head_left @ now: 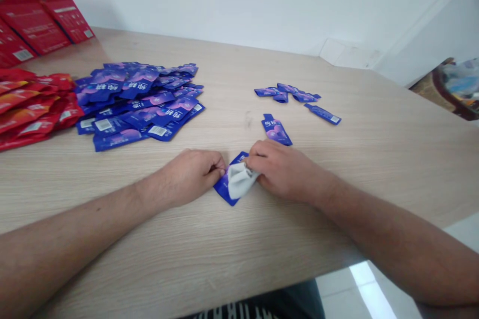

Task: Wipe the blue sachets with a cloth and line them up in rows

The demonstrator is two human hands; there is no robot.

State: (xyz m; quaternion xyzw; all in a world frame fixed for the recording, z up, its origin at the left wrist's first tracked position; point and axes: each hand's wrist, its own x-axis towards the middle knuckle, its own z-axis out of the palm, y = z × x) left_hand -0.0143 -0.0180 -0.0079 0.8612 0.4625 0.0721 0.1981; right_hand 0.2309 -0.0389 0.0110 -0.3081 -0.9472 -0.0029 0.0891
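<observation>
White wall (239, 5) — pale wooden table (209, 249) — light tiled floor (339, 286)

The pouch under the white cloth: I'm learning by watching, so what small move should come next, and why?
Probably draw the white cloth across the blue pouch: the right hand holds the cloth over its face, while the left hand appears to pinch its left edge, which could steady it.

Red cartons (36, 25) (barcodes (23, 55) showing) far left, beyond red sachets (35, 109).

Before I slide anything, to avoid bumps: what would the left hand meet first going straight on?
Past the blue sachet at the left hand, probably the white cloth in the right hand; depth is unclear.
</observation>
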